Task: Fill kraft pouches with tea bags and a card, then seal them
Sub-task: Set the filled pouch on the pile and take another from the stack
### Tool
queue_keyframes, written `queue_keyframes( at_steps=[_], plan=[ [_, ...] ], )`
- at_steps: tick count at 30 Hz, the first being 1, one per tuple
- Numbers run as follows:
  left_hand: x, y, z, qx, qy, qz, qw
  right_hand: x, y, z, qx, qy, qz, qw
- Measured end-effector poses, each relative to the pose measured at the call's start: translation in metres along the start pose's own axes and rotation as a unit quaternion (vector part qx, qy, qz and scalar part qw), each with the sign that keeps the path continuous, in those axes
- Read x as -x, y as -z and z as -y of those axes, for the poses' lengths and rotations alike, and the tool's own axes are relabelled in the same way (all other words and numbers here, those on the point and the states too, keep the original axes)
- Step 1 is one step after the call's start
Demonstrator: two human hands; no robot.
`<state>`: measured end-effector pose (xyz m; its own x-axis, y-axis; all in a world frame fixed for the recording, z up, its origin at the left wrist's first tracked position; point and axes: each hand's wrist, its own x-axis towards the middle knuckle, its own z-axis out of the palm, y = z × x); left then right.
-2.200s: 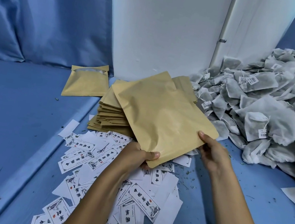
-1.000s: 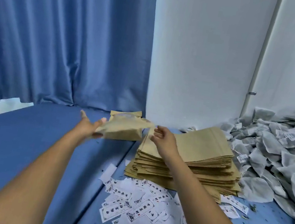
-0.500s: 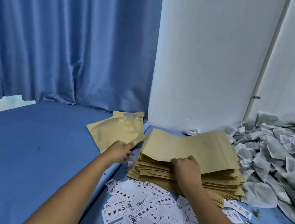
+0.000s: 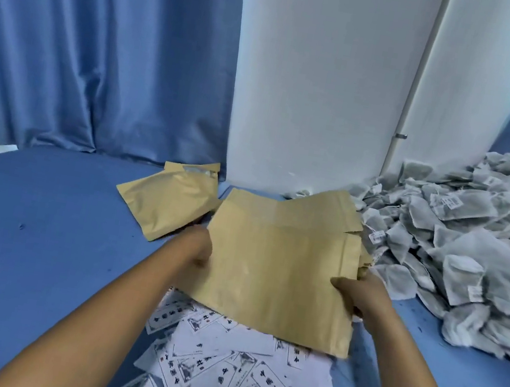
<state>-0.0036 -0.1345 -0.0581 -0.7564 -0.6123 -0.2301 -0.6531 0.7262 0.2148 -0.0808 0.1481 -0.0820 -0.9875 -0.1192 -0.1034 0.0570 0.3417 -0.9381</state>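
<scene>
Two hands now hold one fresh kraft pouch (image 4: 280, 275) lifted off the stack of empty pouches (image 4: 337, 217), where half a second ago the right hand was only peeling at the top of that stack and the left was drawing back from the filled pouch it had just set down. The left hand (image 4: 196, 251) grips the pouch's edge at nine o'clock, though its fingers are hidden behind the paper, so how they lie cannot be told. The right hand (image 4: 355, 294) pinches the edge at three o'clock, thumb on the front face and fingers curled behind. Two finished pouches (image 4: 167, 202) lie at eleven o'clock on the blue table (image 4: 36, 241), well apart from the work. By my reading one cycle has closed and another begins: this pouch appears flat and empty, its mouth still to be opened. Tea bags (image 4: 473, 250) sit heaped at two o'clock, and cards (image 4: 226, 374) are scattered at six o'clock, under the pouch's near edge.
</scene>
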Motion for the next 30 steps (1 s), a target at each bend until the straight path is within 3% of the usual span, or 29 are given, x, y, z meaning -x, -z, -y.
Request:
queue_keyframes(
  at_steps=[2, 3, 4, 5, 7, 8, 10, 12, 15, 17, 30],
  plan=[
    [0.019, -0.004, -0.028, -0.075, -0.01, -0.103, 0.992, 0.007, 0.005, -0.004, -0.056, 0.004, 0.052, 0.997],
    [0.028, -0.009, -0.046, -0.04, -0.053, -0.128, 0.99, 0.01, 0.006, -0.007, -0.097, -0.003, 0.093, 0.991],
    [0.04, -0.014, -0.067, 0.022, -0.11, -0.1, 0.989, 0.015, 0.007, -0.01, -0.132, -0.015, 0.135, 0.982],
    [0.052, -0.023, -0.088, 0.109, -0.158, -0.015, 0.981, 0.019, 0.008, -0.013, -0.149, -0.019, 0.174, 0.973],
    [0.081, -0.043, -0.125, 0.224, -0.178, 0.182, 0.941, 0.029, 0.011, -0.022, -0.134, -0.01, 0.245, 0.96],
    [0.09, -0.057, -0.138, 0.236, -0.195, 0.207, 0.929, 0.034, 0.012, -0.028, -0.125, -0.007, 0.281, 0.951],
    [0.097, -0.085, -0.156, 0.215, -0.244, 0.131, 0.937, 0.043, 0.016, -0.037, -0.136, -0.01, 0.324, 0.936],
    [0.098, -0.109, -0.166, 0.261, -0.252, 0.084, 0.928, 0.046, 0.024, -0.05, -0.199, -0.023, 0.327, 0.923],
    [0.096, -0.131, -0.176, 0.373, -0.238, 0.13, 0.887, 0.045, 0.035, -0.068, -0.357, -0.058, 0.299, 0.883],
    [0.09, -0.14, -0.181, 0.402, -0.231, 0.144, 0.874, 0.043, 0.039, -0.074, -0.407, -0.073, 0.29, 0.863],
    [0.082, -0.154, -0.18, 0.395, -0.255, 0.091, 0.878, 0.035, 0.039, -0.082, -0.484, -0.084, 0.292, 0.821]
  ],
)
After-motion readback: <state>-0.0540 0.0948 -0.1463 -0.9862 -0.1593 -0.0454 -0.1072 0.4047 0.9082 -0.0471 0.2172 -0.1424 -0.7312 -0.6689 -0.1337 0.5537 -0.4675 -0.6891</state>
